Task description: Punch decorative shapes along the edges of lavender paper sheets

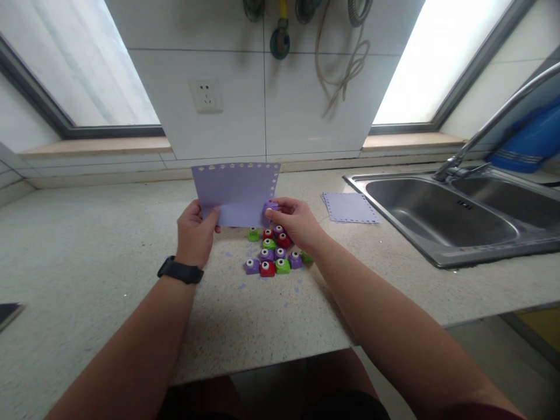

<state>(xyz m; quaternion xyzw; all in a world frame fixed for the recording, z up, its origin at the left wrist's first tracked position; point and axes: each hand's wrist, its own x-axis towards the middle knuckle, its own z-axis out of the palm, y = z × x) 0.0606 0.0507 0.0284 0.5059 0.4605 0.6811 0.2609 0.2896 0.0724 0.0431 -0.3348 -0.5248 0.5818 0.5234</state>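
Note:
A sheet of purple paper (236, 195) is held upright above the counter, with small shapes punched along its top edge and down the upper part of its right edge. My left hand (196, 227) pinches its lower left corner, thumb in front. At the lower right edge my right hand (295, 219) grips a purple craft punch (270, 206), which sits against the paper's edge. Below the sheet lies a cluster of several more craft punches (268, 268) in red, green and purple, with tiny purple paper bits scattered about them.
A small stack of purple sheets (350, 207) with punched edges lies to the right, beside the steel sink (437, 210) with its tap (455, 166). A dark flat object (9, 314) is at the far left. The counter's front edge runs close to my body.

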